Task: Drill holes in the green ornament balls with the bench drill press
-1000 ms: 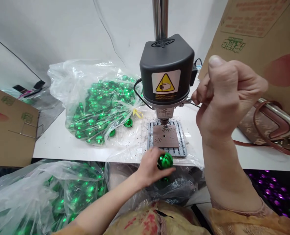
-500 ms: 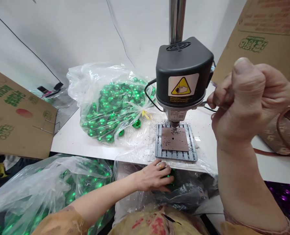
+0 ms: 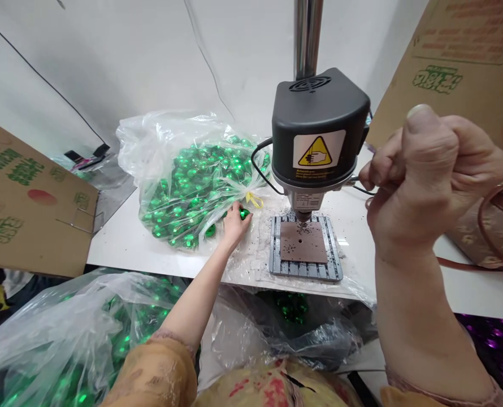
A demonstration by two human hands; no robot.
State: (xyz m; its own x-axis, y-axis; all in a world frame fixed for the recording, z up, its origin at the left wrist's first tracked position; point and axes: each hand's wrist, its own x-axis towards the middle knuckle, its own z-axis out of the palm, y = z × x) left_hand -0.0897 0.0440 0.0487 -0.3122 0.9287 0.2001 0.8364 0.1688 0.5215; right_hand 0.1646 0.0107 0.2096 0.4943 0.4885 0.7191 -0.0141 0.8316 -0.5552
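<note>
My left hand reaches across the table edge and has its fingers and thumb around a shiny green faceted ball, beside the mouth of a clear plastic bag full of such balls. A yellow tie lies just above that hand. My right hand is closed around the feed handle of a small black bench drill press; most of the handle is hidden in the fist. Below the drill chuck, a brown square plate with a hole rests on the slotted grey base.
Dark shavings are scattered around the base. In front of the table sit a plastic bag of green balls and another open bag with green balls inside. Cardboard boxes stand at both sides. Purple balls show at the lower right.
My left hand has moved from the open bag below the table edge up and left to the green ball by the bag on the table. My right hand stays on the handle.
</note>
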